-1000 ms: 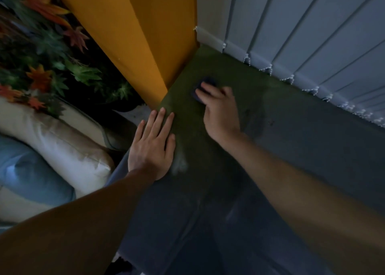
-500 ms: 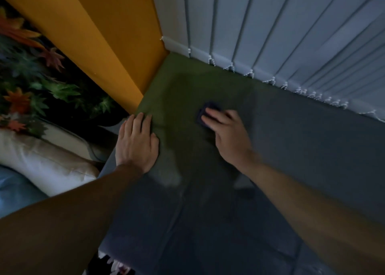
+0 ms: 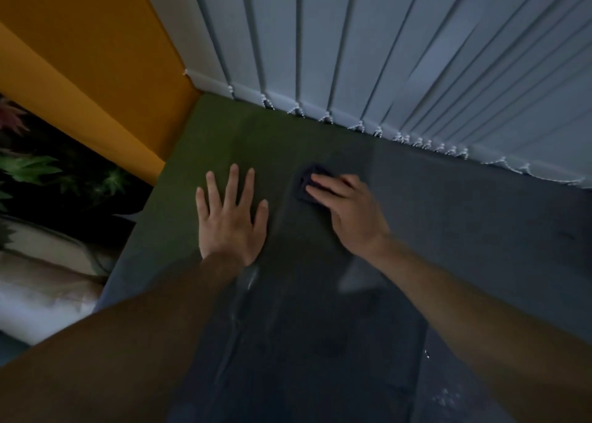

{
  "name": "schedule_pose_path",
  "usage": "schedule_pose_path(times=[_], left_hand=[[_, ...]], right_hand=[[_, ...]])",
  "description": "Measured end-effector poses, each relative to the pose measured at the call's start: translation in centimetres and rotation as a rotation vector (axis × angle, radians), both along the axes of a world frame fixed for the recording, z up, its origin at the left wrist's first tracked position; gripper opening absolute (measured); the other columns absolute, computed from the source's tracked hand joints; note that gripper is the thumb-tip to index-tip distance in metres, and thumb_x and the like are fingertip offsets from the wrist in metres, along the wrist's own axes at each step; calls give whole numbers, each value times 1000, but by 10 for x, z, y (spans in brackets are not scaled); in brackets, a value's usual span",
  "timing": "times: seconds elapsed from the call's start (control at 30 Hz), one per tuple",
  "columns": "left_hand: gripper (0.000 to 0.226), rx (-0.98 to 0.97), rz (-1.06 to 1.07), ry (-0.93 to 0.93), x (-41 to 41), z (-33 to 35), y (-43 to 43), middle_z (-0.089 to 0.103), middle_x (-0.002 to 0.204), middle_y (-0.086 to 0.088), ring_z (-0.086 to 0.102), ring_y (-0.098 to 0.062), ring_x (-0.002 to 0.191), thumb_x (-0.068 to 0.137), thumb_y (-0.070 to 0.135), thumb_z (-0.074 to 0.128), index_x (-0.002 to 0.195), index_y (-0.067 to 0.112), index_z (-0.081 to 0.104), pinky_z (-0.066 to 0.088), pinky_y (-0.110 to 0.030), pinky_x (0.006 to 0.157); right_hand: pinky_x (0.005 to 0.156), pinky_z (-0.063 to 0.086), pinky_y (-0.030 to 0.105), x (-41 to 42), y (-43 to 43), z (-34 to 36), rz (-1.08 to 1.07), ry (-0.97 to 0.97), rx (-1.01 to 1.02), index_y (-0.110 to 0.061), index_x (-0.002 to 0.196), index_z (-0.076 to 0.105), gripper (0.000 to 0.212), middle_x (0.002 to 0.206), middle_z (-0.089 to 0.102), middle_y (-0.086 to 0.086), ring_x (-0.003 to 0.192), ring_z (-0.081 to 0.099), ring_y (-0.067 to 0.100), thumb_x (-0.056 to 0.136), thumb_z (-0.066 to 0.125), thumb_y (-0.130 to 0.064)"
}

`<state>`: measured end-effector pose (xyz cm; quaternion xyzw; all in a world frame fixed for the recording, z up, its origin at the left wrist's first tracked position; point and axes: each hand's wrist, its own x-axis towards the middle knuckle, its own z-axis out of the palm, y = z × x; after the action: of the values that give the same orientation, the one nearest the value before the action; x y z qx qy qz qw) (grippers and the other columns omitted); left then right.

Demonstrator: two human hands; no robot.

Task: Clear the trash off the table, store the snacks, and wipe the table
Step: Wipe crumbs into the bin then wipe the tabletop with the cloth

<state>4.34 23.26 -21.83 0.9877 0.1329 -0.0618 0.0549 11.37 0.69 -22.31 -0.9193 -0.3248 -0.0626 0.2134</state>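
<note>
Wiping the bench with a dark cloth.
Pressing it flat under the straight fingers of the right hand, near the vertical blinds; bracing just left of it with the left hand, fingers spread wide, holding nothing.

A head-worn camera looks steeply down, close over the table.

Left hand palm down, flat, fingers straight and spread, bare forearm running back to lower left. Right hand palm down, fingers straight and together, fingertips pressing a small dark crumpled cloth; bare forearm runs to lower right.
</note>
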Motion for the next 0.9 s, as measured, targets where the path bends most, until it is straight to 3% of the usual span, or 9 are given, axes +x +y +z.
schedule_pose_path(times=[0.17, 0.23, 0.4, 0.47, 0.57, 0.63, 0.83, 0.9], left_hand=[[66, -3, 6, 16, 2, 0, -1, -4, 166, 5, -11, -36, 151, 99, 60, 16, 157, 34, -1, 0, -55, 121], [66, 4, 6, 25, 2, 0, -1, -5, 166, 5, -12, -35, 151, 99, 60, 16, 157, 34, -2, 0, -55, 121], [65, 18, -1, 31, 3, -2, -1, -6, 166, 5, -12, -35, 151, 100, 58, 15, 157, 34, -3, 1, -56, 121], [64, 12, -5, 26, 4, -2, -1, -7, 165, 5, -13, -31, 151, 101, 57, 14, 157, 33, -3, 0, -56, 121], [60, -15, -65, -2, 4, -1, -1, -7, 165, 8, -12, -23, 152, 103, 50, 13, 158, 30, -1, -1, -56, 121], [58, -14, -166, -17, 3, 0, -2, -3, 166, 8, -7, -22, 153, 103, 45, 12, 158, 30, 5, 3, -56, 121], [56, -31, -238, -44, 10, 7, -7, 35, 156, -1, 22, -31, 147, 98, 40, 30, 151, 22, 35, 15, -61, 117], [56, -61, -204, -73, 18, 10, -13, 42, 150, -6, 28, -35, 142, 97, 41, 34, 147, 17, 41, 17, -60, 117]], right_hand=[[94, 44, 43, 41, 12, 6, -451, 100, 99, -16, 129, 65, 57, 141, 56, 1, 110, 49, 35, 79, 50, 7], [92, 46, 43, 31, 30, 7, -400, 96, 98, -17, 128, 65, 56, 141, 56, 1, 107, 49, 35, 79, 48, 3], [87, 47, 45, -4, 20, 1, 84, 42, -37, -22, 130, 65, 52, 142, 55, -6, 111, 47, 29, 86, 44, -4], [84, 48, 43, 10, 3, -2, 30, -7, -31, -23, 126, 68, 50, 139, 59, -6, 108, 48, 30, 86, 43, -4], [87, 48, 45, 30, -11, -2, -309, 22, 76, -19, 124, 69, 52, 136, 60, -3, 103, 46, 30, 82, 48, 3], [89, 48, 44, 20, -4, -1, -419, 39, 123, -17, 125, 68, 54, 136, 60, -1, 102, 47, 31, 79, 53, 7], [88, 50, 46, -23, -16, -1, -57, 43, 9, -20, 126, 68, 57, 138, 59, -3, 106, 49, 31, 78, 60, 9], [86, 50, 46, -13, -36, 0, -156, 12, 5, -20, 123, 70, 55, 136, 61, -3, 102, 52, 33, 78, 57, 9]])
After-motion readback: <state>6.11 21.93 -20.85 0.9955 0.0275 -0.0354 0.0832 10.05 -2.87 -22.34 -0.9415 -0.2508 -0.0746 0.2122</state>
